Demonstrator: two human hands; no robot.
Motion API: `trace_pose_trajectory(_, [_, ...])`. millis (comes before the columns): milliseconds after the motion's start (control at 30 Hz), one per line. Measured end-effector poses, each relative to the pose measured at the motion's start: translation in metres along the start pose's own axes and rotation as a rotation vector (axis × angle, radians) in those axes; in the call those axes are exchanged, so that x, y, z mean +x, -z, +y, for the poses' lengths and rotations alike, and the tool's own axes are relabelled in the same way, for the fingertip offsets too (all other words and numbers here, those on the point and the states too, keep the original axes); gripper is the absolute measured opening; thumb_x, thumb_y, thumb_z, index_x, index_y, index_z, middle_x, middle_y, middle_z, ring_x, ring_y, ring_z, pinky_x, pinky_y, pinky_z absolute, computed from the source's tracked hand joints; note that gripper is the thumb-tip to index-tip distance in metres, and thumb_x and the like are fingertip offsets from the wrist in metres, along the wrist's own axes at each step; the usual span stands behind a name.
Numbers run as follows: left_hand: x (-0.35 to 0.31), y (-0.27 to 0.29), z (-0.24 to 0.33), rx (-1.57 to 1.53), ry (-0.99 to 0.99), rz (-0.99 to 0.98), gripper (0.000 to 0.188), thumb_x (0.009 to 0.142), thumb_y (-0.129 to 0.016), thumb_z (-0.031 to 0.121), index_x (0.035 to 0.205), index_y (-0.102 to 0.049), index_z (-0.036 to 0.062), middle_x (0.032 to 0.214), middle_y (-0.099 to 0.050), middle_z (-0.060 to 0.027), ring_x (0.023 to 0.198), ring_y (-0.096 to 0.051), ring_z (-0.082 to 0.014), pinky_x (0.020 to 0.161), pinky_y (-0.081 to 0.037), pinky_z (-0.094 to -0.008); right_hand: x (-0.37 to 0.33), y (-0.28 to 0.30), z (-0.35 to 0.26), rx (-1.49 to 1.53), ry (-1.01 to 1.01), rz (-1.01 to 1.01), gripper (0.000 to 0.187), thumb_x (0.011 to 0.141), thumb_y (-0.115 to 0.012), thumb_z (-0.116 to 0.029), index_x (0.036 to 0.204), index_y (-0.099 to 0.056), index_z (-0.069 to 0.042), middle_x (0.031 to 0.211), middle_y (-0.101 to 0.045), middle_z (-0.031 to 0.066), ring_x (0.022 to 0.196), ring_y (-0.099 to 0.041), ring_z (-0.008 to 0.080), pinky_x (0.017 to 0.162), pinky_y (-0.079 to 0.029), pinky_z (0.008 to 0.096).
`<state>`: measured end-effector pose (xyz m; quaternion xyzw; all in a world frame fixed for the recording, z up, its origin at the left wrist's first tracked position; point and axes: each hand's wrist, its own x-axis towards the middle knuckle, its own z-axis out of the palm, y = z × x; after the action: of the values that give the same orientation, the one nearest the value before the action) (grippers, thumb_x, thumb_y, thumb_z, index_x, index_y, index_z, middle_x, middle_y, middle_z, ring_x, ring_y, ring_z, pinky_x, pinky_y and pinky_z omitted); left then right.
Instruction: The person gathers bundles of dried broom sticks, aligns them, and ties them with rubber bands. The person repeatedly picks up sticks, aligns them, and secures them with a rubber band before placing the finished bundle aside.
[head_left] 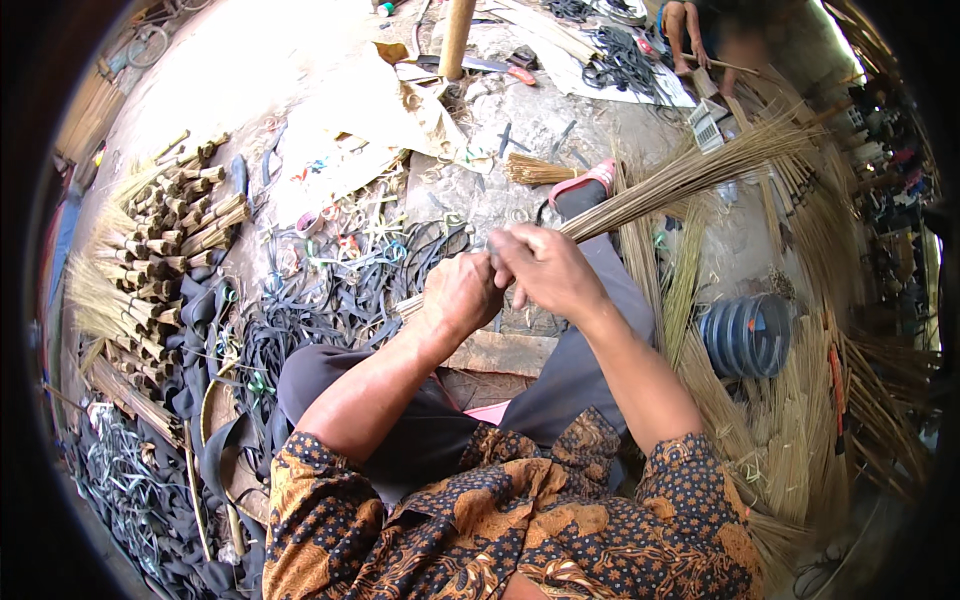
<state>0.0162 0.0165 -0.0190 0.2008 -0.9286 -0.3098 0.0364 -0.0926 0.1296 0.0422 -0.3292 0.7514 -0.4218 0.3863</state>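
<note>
Left hand (pixel 462 288) curled in a fist, back up. Right hand (pixel 548 266) up against it, fingers bent, palm down. Left forearm (pixel 385 385) and right forearm (pixel 640 365) bare, angled inward, hands meeting midline.

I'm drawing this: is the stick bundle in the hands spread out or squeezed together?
Both: the stick bundle is narrow beside the right hand, then fans wide toward its tips.

An orange-brown floral print covers a black shirt (pixel 610 505), offset by plain dark grey trousers (pixel 585 385); the bundle of bristles (pixel 690 180) shows straw gold, strips (pixel 300 320) black, a sandal (pixel 599 172) pink, a container (pixel 745 340) blue.
</note>
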Motion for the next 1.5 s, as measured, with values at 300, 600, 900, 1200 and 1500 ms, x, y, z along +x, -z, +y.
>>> trace_pose_trajectory(300, [0.018, -0.014, -0.02, 0.052, 0.081, 0.061, 0.022, 0.095, -0.064, 0.029, 0.102, -0.062, 0.0079, 0.077, -0.071, -0.0248, 0.075, -0.073, -0.0447, 0.065, -0.057, -0.0541, -0.04, -0.03, 0.037, 0.101, -0.044, 0.111, 0.027, 0.111, -0.052, -0.025, 0.109, -0.064, -0.001, 0.076, -0.065, 0.005, 0.067, -0.065, 0.013, 0.063, -0.052, 0.0295])
trace_pose_trajectory(600, [0.035, 0.008, -0.031, -0.009, 0.151, -0.024, 0.055, 0.089, -0.076, 0.053, 0.093, -0.065, -0.0004, 0.084, -0.072, -0.0278, 0.082, -0.074, -0.043, 0.075, -0.059, -0.0514, -0.079, -0.049, 0.028, -0.351, 0.374, 0.165, 0.022, 0.109, -0.053, -0.027, 0.101, -0.058, -0.007, 0.075, -0.069, 0.0146, 0.064, -0.07, 0.0337, 0.059, -0.054, 0.0449])
trace_pose_trajectory(900, [0.0, 0.06, 0.014, -0.527, 0.039, -0.268, 0.026, 0.08, -0.082, 0.018, 0.098, -0.075, 0.0014, 0.07, -0.066, -0.0061, 0.066, -0.057, -0.0093, 0.064, -0.052, -0.0326, -0.085, 0.014, 0.096, -0.364, 0.284, 0.251, 0.009, 0.104, -0.055, -0.013, 0.102, -0.058, -0.005, 0.083, -0.073, 0.0131, 0.076, -0.074, 0.0322, 0.066, -0.056, 0.0423])
trace_pose_trajectory(1200, [-0.01, 0.047, 0.025, -0.985, 0.049, -1.024, 0.034, 0.09, -0.085, 0.032, 0.085, -0.068, 0.003, 0.065, -0.06, 0.0004, 0.055, -0.058, -0.0079, 0.05, -0.047, -0.0245, -0.031, 0.017, 0.07, -0.467, 0.778, 0.138, 0.018, 0.098, -0.065, -0.017, 0.108, -0.067, -0.002, 0.1, -0.07, 0.0142, 0.092, -0.07, 0.0347, 0.08, -0.055, 0.0427])
trace_pose_trajectory(1500, [-0.001, 0.012, 0.004, -0.039, 0.111, -0.215, 0.035, 0.091, -0.074, 0.036, 0.101, -0.069, 0.003, 0.086, -0.074, -0.0251, 0.083, -0.073, -0.043, 0.074, -0.058, -0.0505, -0.035, 0.012, 0.008, -0.098, -0.037, 0.125, 0.043, 0.11, -0.051, -0.035, 0.118, -0.065, 0.004, 0.068, -0.069, 0.0107, 0.046, -0.061, 0.0116, 0.043, -0.046, 0.0266])
